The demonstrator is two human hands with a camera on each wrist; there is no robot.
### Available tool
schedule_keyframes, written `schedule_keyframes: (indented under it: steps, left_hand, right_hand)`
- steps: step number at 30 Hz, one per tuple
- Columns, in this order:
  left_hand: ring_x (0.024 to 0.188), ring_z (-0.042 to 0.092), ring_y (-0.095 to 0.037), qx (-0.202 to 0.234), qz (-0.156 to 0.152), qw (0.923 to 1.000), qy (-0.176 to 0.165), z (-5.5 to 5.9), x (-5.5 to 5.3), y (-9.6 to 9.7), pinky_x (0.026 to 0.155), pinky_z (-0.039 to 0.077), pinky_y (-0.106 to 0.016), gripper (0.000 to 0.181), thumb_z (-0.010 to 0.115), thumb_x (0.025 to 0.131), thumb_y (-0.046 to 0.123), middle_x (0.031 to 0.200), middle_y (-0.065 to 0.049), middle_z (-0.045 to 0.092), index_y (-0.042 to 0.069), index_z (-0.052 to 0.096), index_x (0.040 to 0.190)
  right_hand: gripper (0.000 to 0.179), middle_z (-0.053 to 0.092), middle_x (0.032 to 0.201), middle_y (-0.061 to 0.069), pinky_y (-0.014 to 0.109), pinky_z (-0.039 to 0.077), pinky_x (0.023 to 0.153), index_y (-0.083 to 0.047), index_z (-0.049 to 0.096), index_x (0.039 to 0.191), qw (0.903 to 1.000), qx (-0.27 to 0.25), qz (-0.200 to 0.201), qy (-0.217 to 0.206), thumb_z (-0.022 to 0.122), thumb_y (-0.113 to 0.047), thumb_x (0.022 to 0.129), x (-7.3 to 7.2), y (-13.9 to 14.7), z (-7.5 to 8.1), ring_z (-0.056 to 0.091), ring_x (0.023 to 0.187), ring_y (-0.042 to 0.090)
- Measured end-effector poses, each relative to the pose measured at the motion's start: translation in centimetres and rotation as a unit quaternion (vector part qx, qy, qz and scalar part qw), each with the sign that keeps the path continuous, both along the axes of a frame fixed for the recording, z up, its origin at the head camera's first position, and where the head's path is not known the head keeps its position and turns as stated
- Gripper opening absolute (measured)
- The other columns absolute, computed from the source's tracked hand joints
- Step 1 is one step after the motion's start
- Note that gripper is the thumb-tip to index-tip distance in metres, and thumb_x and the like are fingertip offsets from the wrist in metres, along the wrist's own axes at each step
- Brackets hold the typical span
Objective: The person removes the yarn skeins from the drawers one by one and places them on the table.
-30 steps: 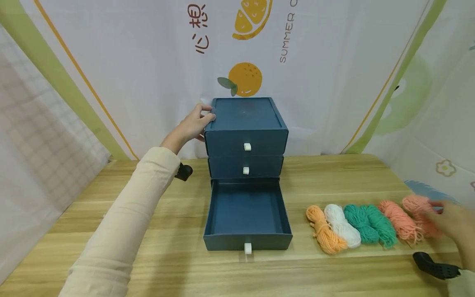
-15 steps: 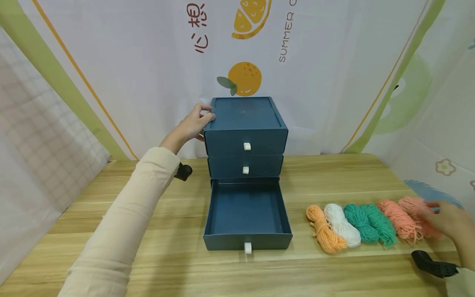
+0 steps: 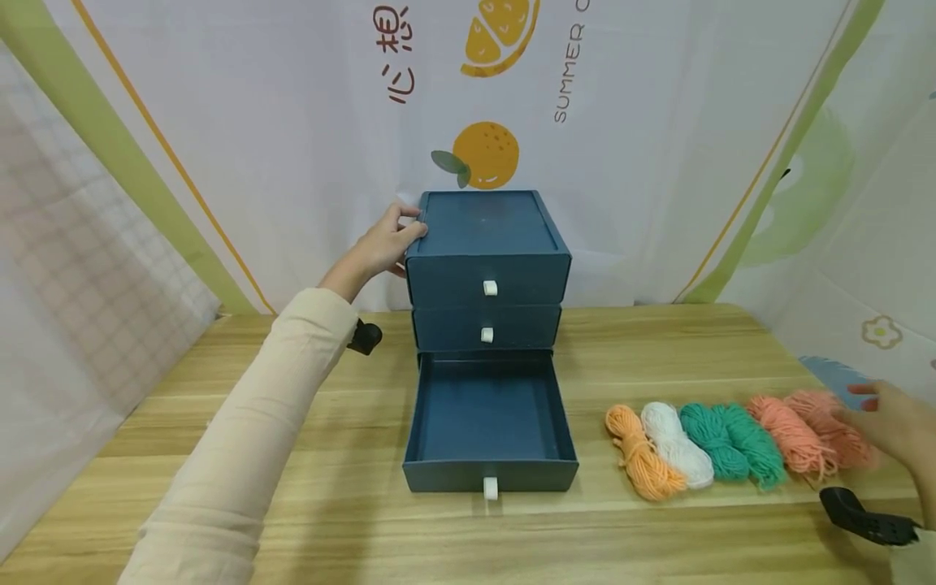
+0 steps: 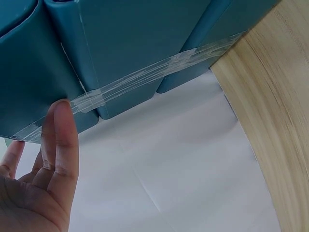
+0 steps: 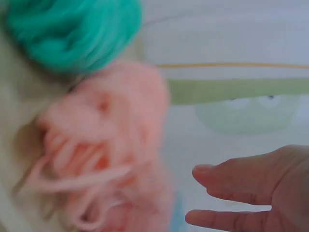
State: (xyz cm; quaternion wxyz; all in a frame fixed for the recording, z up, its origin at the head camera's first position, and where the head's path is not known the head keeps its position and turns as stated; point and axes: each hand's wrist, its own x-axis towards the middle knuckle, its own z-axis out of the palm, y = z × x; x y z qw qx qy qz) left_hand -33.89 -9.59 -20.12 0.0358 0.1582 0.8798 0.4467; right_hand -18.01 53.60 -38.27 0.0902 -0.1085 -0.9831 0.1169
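Observation:
My left hand (image 3: 383, 244) rests on the left side of a dark blue drawer cabinet (image 3: 486, 221), thumb at its top edge. In the left wrist view, nearly straight fingers (image 4: 65, 140) press the cabinet's taped side (image 4: 135, 43). The bottom drawer (image 3: 453, 477) is pulled out with nothing in it; both upper drawers are closed. At the right, my right hand (image 3: 895, 422) is spread beside the outermost coral yarn skein (image 3: 841, 439). The right wrist view has that hand (image 5: 251, 188) with nothing between its fingers, apart from the blurred coral yarn (image 5: 106, 130).
Left of that skein lie another coral skein (image 3: 790, 435), a green bundle (image 3: 731, 443), a white skein (image 3: 676, 445) and an orange skein (image 3: 643, 455), side by side on the wooden table (image 3: 658, 536). A printed white curtain (image 3: 621, 162) hangs behind the cabinet.
The outer coral skein has shifted left against its neighbour, and my right hand has let go and drawn slightly right. My left hand has stayed on the cabinet.

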Motion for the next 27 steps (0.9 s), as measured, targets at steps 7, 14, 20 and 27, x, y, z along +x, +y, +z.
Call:
schedule_keyframes:
  steps: [7,14,20,27]
  left_hand:
    - [0.103,0.060,-0.037,-0.002,0.002,1.0000,0.003,0.0,0.1,0.1,0.082,0.052,-0.046,0.052,0.034,0.099,0.034,0.142,-0.019,0.037,0.014,0.018,0.145]
    - [0.103,0.060,-0.037,-0.001,-0.001,1.0000,0.003,0.1,0.1,0.2,0.082,0.052,-0.047,0.053,0.034,0.099,0.035,0.142,-0.018,0.036,0.015,0.018,0.145]
    - [0.102,0.060,-0.037,0.003,0.001,1.0000,-0.001,0.1,0.2,0.1,0.084,0.052,-0.048,0.052,0.035,0.099,0.035,0.142,-0.018,0.037,0.015,0.018,0.144]
    - [0.102,0.060,-0.037,0.003,0.004,1.0000,0.000,0.1,0.2,0.0,0.082,0.052,-0.048,0.052,0.035,0.099,0.035,0.142,-0.018,0.037,0.015,0.019,0.144]
  right_hand:
    - [0.063,0.043,0.112,0.048,0.056,0.042,0.059,0.017,0.042,0.120,0.9980,0.024,0.031,0.050,0.052,-0.040,0.094,1.4,-6.7,5.2,0.046,0.089,0.061]
    - [0.049,0.051,0.112,0.039,0.056,0.043,0.063,0.010,0.049,0.122,0.9906,0.000,0.113,0.077,0.053,-0.031,0.095,3.4,-16.3,11.0,0.050,0.092,0.053]
    - [0.036,0.067,0.095,0.012,0.040,0.051,0.064,-0.003,0.057,0.121,0.9760,-0.027,0.202,0.077,0.055,-0.026,0.094,4.0,-22.6,12.0,0.062,0.083,0.029]
    - [0.022,0.062,0.080,-0.015,0.019,0.046,0.056,-0.015,0.064,0.112,0.9406,-0.084,0.328,0.027,0.058,-0.024,0.093,5.3,-29.8,11.1,0.053,0.065,-0.005]
